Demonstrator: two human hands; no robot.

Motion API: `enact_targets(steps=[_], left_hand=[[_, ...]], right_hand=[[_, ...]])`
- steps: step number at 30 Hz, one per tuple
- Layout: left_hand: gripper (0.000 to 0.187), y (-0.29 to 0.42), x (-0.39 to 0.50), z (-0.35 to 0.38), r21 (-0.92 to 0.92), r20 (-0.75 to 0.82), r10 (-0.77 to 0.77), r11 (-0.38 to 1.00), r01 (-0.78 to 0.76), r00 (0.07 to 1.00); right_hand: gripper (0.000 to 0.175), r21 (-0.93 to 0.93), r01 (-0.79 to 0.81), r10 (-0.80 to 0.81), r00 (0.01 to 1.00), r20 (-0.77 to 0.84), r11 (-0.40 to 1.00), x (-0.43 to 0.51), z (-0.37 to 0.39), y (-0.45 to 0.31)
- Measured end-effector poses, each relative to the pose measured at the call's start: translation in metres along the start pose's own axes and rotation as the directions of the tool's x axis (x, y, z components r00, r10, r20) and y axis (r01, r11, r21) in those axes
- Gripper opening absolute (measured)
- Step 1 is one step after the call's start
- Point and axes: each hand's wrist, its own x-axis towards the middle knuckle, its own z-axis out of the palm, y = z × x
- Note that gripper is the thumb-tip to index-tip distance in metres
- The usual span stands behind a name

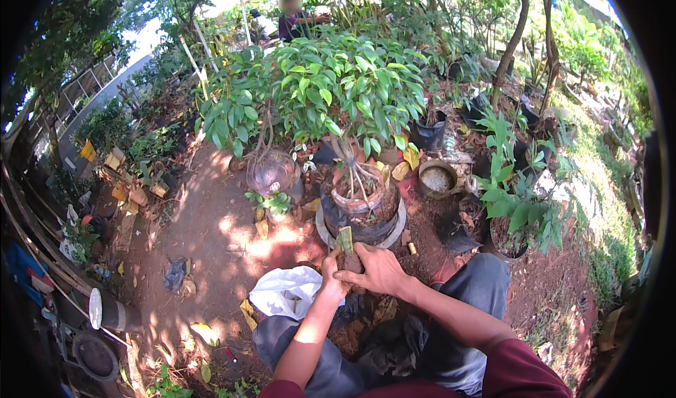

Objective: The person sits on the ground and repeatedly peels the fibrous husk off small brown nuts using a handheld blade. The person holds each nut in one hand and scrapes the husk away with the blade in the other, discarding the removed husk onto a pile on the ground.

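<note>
My left hand [332,279] and my right hand [383,267] meet in front of my knees, both closed around a brown lump that looks like soil [350,264]. A short green mottled leaf piece [345,239] stands up out of the lump, its top cut off flat. Fingers hide much of the lump. By my left forearm lies an open white plastic bag [280,287], with something thin and greenish inside. Black plastic sheeting [393,345] is crumpled on the ground between my legs, with loose brown matter beside it.
Beyond my hands, a leafy tree with bare roots [354,176] stands in a pot inside a wide basin [398,226]. Right of it are a round container [437,179] and a potted green plant [507,234]. Another person [293,23] is in the background.
</note>
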Motion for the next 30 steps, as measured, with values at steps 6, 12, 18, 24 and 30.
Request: enact_targets(steps=[6, 12, 18, 24, 30], left_hand=[[0.033, -0.006, 0.004, -0.01, -0.032, 0.063, 0.04, 0.999, -0.039, 0.997], [0.042, 0.0, 0.002, 0.0, -0.174, 0.233, -0.01, 0.983, 0.052, 0.972], [0.057, 0.012, -0.007, 0.018, -0.238, 0.309, 0.01, 0.969, 0.067, 0.951], [0.059, 0.018, -0.013, 0.033, -0.12, 0.158, 0.196, 0.977, -0.178, 0.968], [0.037, 0.015, -0.004, 0.019, -0.034, -0.013, 0.248, 0.968, -0.248, 0.969]], right_hand=[[0.068, 0.017, 0.057, -0.055, 0.996, -0.075, 0.998, -0.004, 0.007, 0.003], [0.064, -0.003, -0.036, 0.036, 0.999, -0.021, 0.999, 0.006, -0.001, 0.007], [0.066, 0.148, -0.152, 0.164, 0.984, -0.07, 0.977, 0.013, -0.01, 0.0], [0.078, -0.011, -0.178, 0.179, 0.982, 0.062, 0.984, 0.014, -0.016, -0.001], [0.082, 0.049, -0.202, 0.203, 0.979, -0.024, 0.978, 0.02, -0.009, -0.004]])
